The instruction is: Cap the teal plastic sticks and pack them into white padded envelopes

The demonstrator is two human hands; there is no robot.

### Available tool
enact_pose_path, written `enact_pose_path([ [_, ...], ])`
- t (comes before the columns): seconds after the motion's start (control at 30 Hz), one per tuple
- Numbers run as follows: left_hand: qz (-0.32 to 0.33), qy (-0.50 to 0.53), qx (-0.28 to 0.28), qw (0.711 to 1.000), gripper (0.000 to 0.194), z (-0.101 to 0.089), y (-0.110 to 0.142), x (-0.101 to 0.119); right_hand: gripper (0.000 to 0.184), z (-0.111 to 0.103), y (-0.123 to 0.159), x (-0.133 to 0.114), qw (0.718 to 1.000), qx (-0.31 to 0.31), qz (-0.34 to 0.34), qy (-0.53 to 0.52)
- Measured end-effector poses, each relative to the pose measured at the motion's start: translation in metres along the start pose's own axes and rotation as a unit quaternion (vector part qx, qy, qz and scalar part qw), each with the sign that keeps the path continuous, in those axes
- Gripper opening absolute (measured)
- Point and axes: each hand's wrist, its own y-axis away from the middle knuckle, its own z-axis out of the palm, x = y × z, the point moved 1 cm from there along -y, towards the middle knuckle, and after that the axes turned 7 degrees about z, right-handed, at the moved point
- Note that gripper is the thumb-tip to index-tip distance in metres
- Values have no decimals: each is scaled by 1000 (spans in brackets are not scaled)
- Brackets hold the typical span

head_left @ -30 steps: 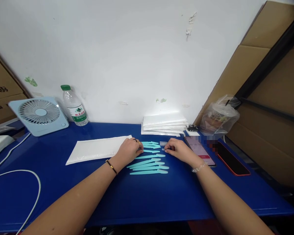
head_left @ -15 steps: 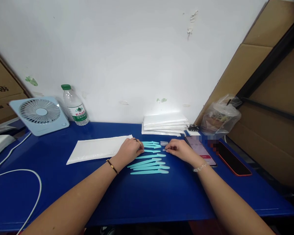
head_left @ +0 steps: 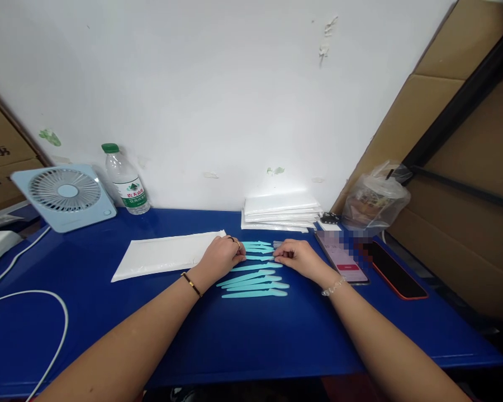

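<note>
Several turquoise eyebrow razors (head_left: 255, 293) lie in a loose column on the blue table, handles to the left and heads to the right. My left hand (head_left: 221, 254) is closed, its thumb and fingers pinching the handle end of one eyebrow razor (head_left: 257, 258) in the upper part of the column. At that razor's head, my right hand (head_left: 298, 257) is closed in a pinch around a small clear cap, mostly hidden by the fingertips. Just behind these fingers lie more clear caps (head_left: 276, 244). A white padded envelope (head_left: 159, 257) rests to the left, partly under my left hand.
White envelopes (head_left: 280, 209) are stacked against the wall. Two phones (head_left: 346, 259) and a bagged drink cup (head_left: 375, 201) stand or lie at the right. A blue fan (head_left: 67, 192), a water bottle (head_left: 128, 184) and a white cable (head_left: 65, 335) occupy the left.
My right hand has moved left with the clear cap, from beside the razor to its head. My left hand keeps its pinch on the handle.
</note>
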Motion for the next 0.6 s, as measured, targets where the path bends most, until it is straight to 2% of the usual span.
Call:
enact_pose_path([
  [0.2, 19, 31, -15, 999, 15, 1, 0, 5, 15, 0, 0, -4, 999, -28, -21, -9],
  [0.27, 16, 19, 4, 1000, 15, 0, 1, 4, 17, -8, 0, 0, 1000, 7, -18, 2],
  [0.37, 3, -7, 43, 999, 16, -3, 2, -1, 16, -19, -1, 12, 994, 96, 2, 53],
  [0.4, -1, -14, 48, 999, 17, -3, 2, -3, 15, -21, -1, 16, 992, 103, 5, 68],
  [0.6, -12, -35, 37, 999, 16, -1, 1, -9, 12, -16, -4, 24, 995, 51, -4, 89],
])
